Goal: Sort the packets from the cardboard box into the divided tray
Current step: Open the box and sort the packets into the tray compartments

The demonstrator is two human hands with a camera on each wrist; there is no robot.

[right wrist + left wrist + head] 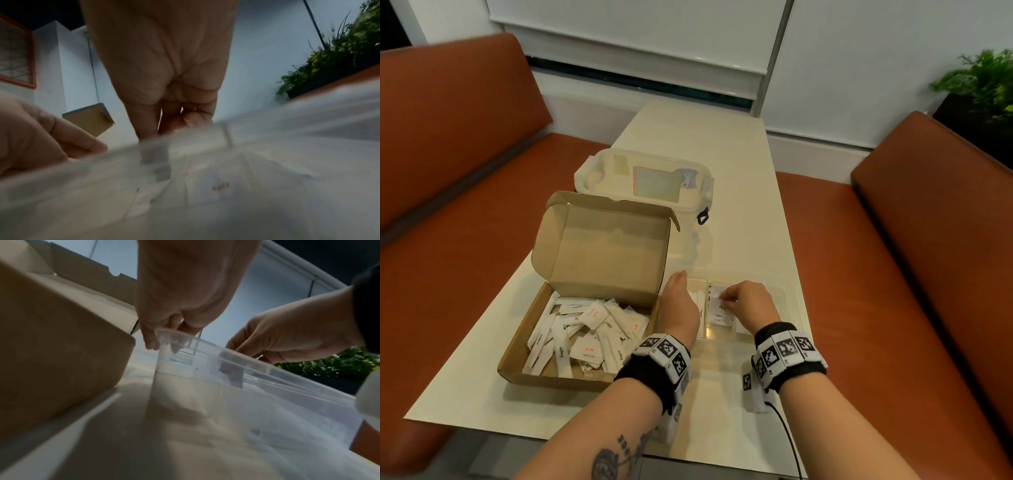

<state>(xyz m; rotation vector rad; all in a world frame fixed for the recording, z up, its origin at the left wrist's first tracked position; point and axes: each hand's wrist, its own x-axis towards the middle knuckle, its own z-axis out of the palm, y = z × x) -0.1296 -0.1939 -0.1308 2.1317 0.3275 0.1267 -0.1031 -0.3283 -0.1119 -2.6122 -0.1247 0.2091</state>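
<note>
An open cardboard box [517, 359] at the left of the table holds several white packets [585, 332]. Right beside it stands the clear divided tray [787, 301], with a few packets [719, 317] lying in a middle compartment. My left hand [681, 291] is at the tray's left far corner. In the left wrist view this left hand [162, 340] pinches the tray's rim [267, 368], thumb outside and a finger inside. My right hand [727, 298] hovers over the middle compartment with curled fingers, pinching a white packet [717, 294]. The right wrist view is blurred; the right hand [180, 120] there is curled above the rim.
A clear lidded plastic container [647, 181] stands behind the box, whose lid [606, 246] is upright. Orange benches [448, 137] run along both sides of the narrow table [739, 154]. A plant [983, 82] is at the far right. A black cable [787, 435] hangs from my right wrist.
</note>
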